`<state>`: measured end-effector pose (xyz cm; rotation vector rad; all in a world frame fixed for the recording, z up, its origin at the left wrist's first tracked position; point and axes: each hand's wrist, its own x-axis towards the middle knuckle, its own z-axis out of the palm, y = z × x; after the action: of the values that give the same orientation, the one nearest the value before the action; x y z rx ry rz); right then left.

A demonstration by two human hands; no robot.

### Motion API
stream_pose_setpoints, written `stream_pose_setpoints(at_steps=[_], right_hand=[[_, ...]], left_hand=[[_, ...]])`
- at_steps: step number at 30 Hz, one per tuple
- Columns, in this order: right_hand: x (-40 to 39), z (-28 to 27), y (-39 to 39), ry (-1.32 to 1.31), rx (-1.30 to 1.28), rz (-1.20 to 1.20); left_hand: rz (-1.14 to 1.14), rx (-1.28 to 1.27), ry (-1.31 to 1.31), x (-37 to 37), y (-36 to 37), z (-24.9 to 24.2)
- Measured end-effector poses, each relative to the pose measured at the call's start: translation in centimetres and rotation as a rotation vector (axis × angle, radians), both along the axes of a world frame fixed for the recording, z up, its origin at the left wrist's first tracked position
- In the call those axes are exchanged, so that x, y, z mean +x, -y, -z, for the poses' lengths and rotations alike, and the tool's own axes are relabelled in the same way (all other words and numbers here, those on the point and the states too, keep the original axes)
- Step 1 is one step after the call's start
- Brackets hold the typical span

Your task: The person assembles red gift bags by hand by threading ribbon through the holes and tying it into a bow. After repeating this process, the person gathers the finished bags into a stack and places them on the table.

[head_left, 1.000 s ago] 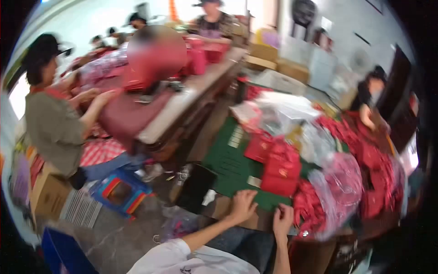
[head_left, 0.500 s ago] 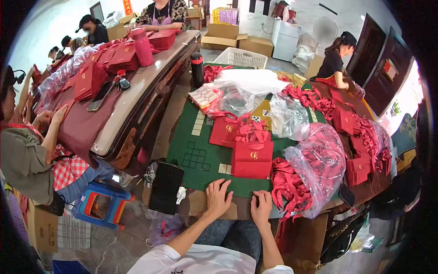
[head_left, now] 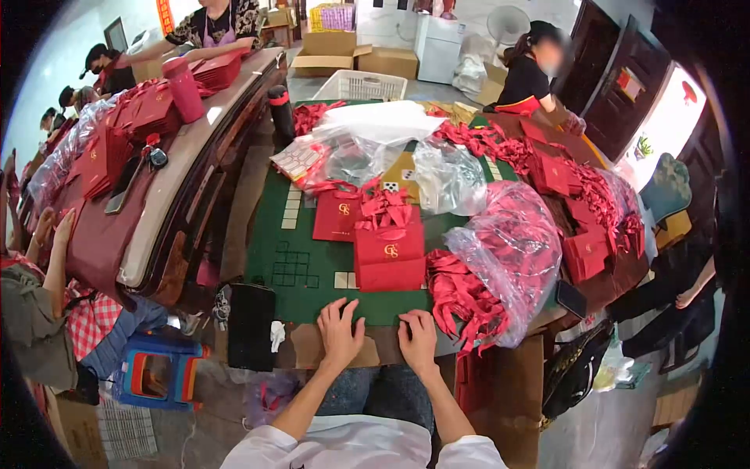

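My left hand (head_left: pixel 341 336) rests at the near edge of the green table mat (head_left: pixel 312 301), its fingers spread and holding nothing. Beside it my right hand (head_left: pixel 418 338) lies on the same edge, empty, with its fingers loosely bent. Just beyond both hands stands a red paper gift bag (head_left: pixel 389 266) with a gold logo and red ribbon at its top. A second red gift bag (head_left: pixel 336 217) lies behind it to the left. To the right of my right hand, red ribbons (head_left: pixel 461 301) spill out of a clear plastic bag (head_left: pixel 519 258).
A black pouch (head_left: pixel 251 324) and a crumpled white tissue (head_left: pixel 277 334) lie left of my hands. A phone (head_left: pixel 571 298) sits at the right edge. More red bags (head_left: pixel 586 252) are stacked at right. A black bottle (head_left: pixel 280 111) stands at the back left. Other people work at nearby tables.
The view has swung to the right, so the scene sits further left. My right hand's fingers have stretched out a little. The person at the back right has turned their head. My hands remain empty.
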<state>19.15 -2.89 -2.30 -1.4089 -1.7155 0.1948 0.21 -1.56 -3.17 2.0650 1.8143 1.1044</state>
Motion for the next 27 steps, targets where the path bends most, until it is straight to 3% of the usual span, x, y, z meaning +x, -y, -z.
stream_pose_setpoints(at_steps=[5, 7, 13, 16, 17, 18, 19, 20, 21, 27], right_hand=[[0.1, -0.7, -0.1, -0.003, -0.009, -0.010], [0.2, -1.7, -0.5, -0.206, -0.063, 0.004], [2.0, -5.5, -7.3, -0.331, -0.041, 0.009], [3.8, -3.3, -11.1, -0.115, -0.092, 0.087], [3.6, -4.0, -11.3, -0.107, -0.141, 0.091], [3.7, -2.2, -12.3, -0.352, -0.168, 0.020], [4.0, -3.2, -12.6, -0.148, -0.269, 0.024], [5.5, 0.5, -14.1, -0.071, -0.245, 0.057], [6.1, 2.8, -14.4, -0.230, -0.191, 0.023], [7.5, 7.0, -18.3, -0.182, -0.276, 0.088]], left_hand=[[0.010, -0.033, 0.053, -0.2, -0.1, -0.3], [0.007, -0.054, 0.120, -0.2, -0.7, -0.8], [0.026, 0.003, 0.324, 0.2, -6.2, -1.2], [0.070, -0.164, 0.356, 0.2, -8.6, -4.6], [0.007, 0.037, 0.252, 0.7, -9.6, -0.8], [0.127, -0.055, 0.274, 0.2, -9.7, -1.6], [0.001, -0.023, 0.142, 0.8, -9.1, -0.2], [0.019, 0.017, 0.114, 1.1, -8.9, 0.7], [0.043, -0.083, 0.089, 1.1, -9.0, 0.4], [-0.037, -0.152, 0.072, 1.8, -8.5, -1.1]])
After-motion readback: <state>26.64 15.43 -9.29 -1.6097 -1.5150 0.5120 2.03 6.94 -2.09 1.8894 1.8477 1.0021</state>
